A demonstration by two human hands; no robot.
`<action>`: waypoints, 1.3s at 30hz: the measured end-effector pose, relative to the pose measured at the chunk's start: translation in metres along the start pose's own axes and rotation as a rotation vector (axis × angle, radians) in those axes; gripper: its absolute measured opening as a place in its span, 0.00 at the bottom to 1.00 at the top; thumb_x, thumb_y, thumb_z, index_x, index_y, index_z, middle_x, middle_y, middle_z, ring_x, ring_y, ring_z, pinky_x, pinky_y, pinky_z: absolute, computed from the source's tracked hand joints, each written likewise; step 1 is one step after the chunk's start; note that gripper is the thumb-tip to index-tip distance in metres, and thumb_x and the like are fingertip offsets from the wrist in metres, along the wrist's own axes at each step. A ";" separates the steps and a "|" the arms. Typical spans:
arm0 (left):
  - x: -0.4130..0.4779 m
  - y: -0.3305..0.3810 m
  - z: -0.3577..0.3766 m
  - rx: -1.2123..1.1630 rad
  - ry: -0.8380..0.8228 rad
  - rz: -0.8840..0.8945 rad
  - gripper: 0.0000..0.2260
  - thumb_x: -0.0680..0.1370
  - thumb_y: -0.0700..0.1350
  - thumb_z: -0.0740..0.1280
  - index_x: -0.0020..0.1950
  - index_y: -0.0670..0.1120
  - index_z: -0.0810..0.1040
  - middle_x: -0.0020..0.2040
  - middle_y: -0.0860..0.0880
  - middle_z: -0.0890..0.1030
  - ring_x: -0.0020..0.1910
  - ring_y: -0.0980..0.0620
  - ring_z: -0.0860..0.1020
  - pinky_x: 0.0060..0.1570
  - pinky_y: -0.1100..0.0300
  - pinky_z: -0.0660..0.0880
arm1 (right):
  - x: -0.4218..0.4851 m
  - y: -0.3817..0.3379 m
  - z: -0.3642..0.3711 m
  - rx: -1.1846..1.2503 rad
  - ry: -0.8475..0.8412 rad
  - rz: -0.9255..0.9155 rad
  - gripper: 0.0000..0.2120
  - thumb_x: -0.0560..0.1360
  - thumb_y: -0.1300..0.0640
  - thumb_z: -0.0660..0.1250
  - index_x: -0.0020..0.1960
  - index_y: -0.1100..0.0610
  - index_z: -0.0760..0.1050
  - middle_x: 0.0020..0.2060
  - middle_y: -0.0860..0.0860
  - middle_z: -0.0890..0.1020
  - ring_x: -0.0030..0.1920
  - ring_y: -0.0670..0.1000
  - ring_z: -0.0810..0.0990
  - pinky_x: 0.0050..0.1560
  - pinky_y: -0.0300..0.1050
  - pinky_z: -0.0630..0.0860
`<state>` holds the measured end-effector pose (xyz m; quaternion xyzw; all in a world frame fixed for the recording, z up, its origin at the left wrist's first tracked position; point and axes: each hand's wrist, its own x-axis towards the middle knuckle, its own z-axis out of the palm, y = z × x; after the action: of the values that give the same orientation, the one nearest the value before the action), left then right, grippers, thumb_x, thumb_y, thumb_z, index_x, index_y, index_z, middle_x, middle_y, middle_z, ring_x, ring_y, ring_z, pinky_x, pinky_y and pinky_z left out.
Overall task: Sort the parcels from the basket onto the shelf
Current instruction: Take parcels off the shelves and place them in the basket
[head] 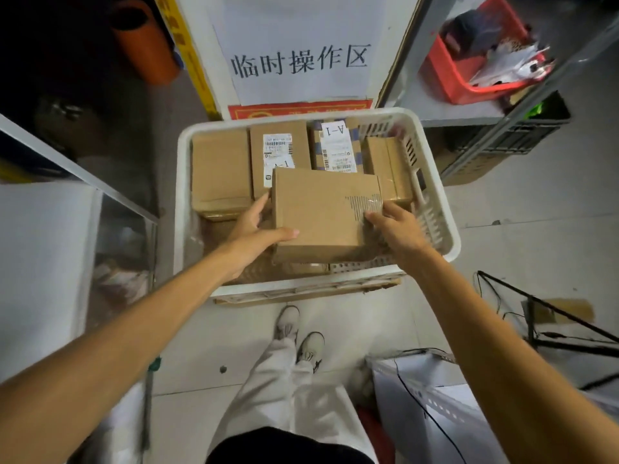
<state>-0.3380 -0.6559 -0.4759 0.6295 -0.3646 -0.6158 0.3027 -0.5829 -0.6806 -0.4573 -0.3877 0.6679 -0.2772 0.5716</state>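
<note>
A white plastic basket (182,169) stands on the floor ahead of me, filled with several brown cardboard parcels. One plain parcel (321,209) lies on top near the front. My left hand (254,236) grips its left end, thumb over the top face. My right hand (395,229) holds its right end, fingers on the taped corner. Behind it lie a parcel with a white label marked A-1 (279,149), a second labelled A-1 parcel (336,147), a plain one at the left (221,169) and another at the right (385,162).
Metal shelf frames flank the aisle: one at the left (77,172), one at the right (469,118) with a red basket (445,78) of odds and ends. A white sign (298,58) hangs behind the basket. Cables and a black metal frame (549,316) lie at the right by my feet.
</note>
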 end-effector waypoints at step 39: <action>0.145 -0.085 0.094 1.718 -0.515 0.278 0.36 0.78 0.45 0.64 0.78 0.56 0.45 0.78 0.48 0.40 0.77 0.45 0.40 0.73 0.42 0.51 | 0.161 0.133 0.027 -0.781 -0.033 0.338 0.26 0.75 0.49 0.67 0.67 0.58 0.61 0.61 0.60 0.76 0.62 0.62 0.75 0.59 0.52 0.73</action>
<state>-0.4279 -0.7234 -0.6319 0.4317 -0.8275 -0.2116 -0.2901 -0.5910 -0.7403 -0.6591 -0.4645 0.7677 0.1003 0.4298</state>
